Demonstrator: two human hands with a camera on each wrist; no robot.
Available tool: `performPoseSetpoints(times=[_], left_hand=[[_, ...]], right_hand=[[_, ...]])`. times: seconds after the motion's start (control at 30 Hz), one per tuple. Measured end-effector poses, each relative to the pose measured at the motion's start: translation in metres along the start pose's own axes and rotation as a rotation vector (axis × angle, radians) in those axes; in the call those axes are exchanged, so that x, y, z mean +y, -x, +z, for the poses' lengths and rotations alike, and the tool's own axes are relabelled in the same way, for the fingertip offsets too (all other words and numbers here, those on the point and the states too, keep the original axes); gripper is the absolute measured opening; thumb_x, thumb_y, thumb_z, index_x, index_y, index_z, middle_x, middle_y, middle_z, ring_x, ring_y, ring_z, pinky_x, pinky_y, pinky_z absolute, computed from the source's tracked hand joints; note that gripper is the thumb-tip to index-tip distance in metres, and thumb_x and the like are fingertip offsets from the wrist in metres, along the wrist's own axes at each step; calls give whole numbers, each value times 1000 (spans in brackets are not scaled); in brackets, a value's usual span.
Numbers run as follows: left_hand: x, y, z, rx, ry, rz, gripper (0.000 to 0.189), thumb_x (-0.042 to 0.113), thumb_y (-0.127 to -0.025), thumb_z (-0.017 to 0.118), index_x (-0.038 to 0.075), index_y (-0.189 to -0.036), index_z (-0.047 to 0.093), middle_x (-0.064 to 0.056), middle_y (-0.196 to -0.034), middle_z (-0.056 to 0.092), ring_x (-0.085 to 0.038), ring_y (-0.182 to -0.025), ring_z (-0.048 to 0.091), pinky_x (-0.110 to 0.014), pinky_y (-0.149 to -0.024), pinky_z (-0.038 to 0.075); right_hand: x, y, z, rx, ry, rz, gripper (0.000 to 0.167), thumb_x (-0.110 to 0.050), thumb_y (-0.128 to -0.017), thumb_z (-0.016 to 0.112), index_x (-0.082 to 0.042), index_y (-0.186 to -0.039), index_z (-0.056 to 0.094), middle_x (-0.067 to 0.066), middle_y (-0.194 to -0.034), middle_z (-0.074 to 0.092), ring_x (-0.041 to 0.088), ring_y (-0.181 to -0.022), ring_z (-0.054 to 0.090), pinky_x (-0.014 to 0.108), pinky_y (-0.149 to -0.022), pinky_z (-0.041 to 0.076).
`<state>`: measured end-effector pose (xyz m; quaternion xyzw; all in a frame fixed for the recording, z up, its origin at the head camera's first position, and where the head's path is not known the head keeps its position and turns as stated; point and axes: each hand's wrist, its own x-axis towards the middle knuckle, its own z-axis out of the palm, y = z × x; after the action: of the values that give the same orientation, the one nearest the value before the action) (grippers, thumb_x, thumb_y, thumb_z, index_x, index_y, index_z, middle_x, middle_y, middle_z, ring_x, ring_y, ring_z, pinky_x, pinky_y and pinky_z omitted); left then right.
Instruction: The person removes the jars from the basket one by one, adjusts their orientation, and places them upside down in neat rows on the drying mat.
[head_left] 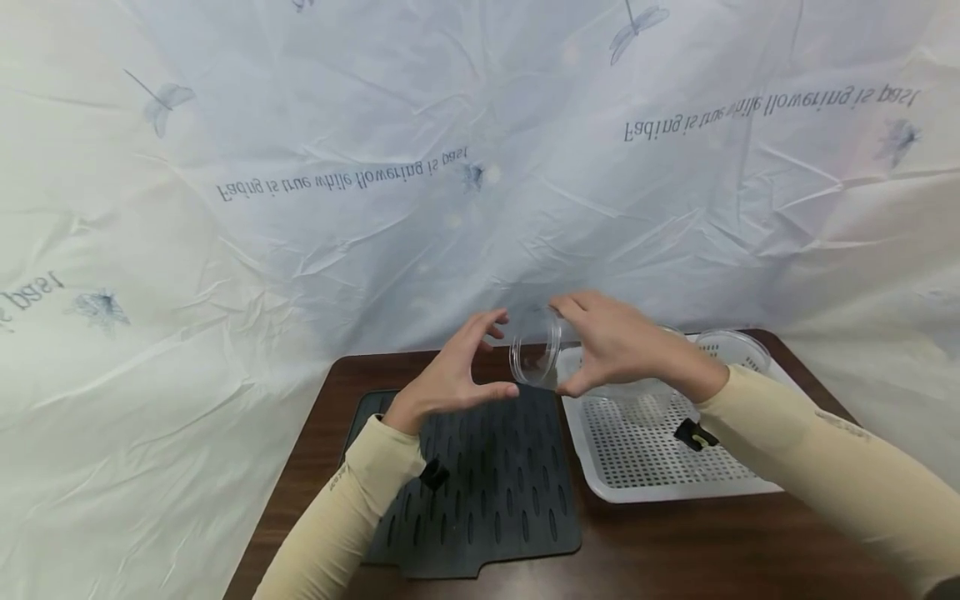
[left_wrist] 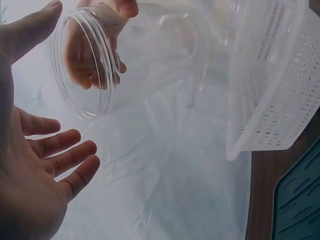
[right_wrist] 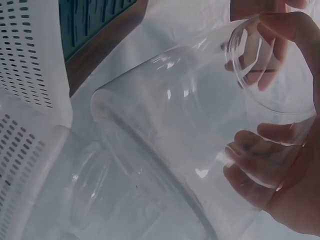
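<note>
Sideways, a clear jar is held up near the basket's left end, clamped in the right hand's grip, its mouth facing the left hand, whose fingers and thumb stand apart. Left of the basket, a dark mat lies on the counter.

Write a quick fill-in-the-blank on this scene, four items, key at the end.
1. The right hand holds the jar, while the left hand holds ____.
2. In the head view, the mat lies to the ____ of the basket.
3. The colour of the basket is ____.
4. The colour of the table is ____.

Missing words: nothing; left; white; brown.
</note>
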<state>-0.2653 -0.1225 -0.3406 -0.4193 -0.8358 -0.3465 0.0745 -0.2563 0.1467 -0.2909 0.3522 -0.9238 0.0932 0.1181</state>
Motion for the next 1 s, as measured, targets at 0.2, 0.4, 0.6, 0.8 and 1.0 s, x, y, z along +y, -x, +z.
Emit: performPoseSetpoints(times=[0.2,0.4,0.6,0.8,1.0], left_hand=[[1,0,1,15,30,-3,105,82,-77,50,17,-155,21,-5,-148,36,-23,-127,46,-41,-101,45],[3,-2,1,27,45,-7,106,82,-77,50,15,-155,22,-6,-146,38,-25,-127,47,-40,-102,46],[3,-4,2,34,74,-2,106,81,-78,51,11,-153,25,-7,-145,40,-27,-126,48,-44,-102,46],[5,-4,3,45,73,-21,107,81,-77,51,12,-154,23,-7,-145,41,-26,-127,49,-41,-105,44],[4,-5,5,52,99,-41,108,79,-77,55,11,-154,22,-9,-143,42,-27,-131,46,-40,-107,43]], right_hand=[[-6,-7,-3,8,47,-45,109,-60,-55,84,-3,-139,45,16,-128,57,32,-114,56,48,-88,52],[-13,-15,-4,14,118,-95,108,-63,-54,82,-3,-136,47,15,-126,58,32,-116,56,49,-92,51],[-18,-19,-3,11,152,-109,105,-64,-53,82,-5,-134,49,14,-125,58,31,-117,55,49,-94,50],[-21,-22,-2,-10,187,-100,106,-64,-55,82,-4,-136,48,15,-129,56,33,-121,52,51,-96,48],[-26,-24,1,-19,251,-102,107,-67,-57,80,-4,-137,48,15,-130,56,33,-122,51,51,-94,49]])
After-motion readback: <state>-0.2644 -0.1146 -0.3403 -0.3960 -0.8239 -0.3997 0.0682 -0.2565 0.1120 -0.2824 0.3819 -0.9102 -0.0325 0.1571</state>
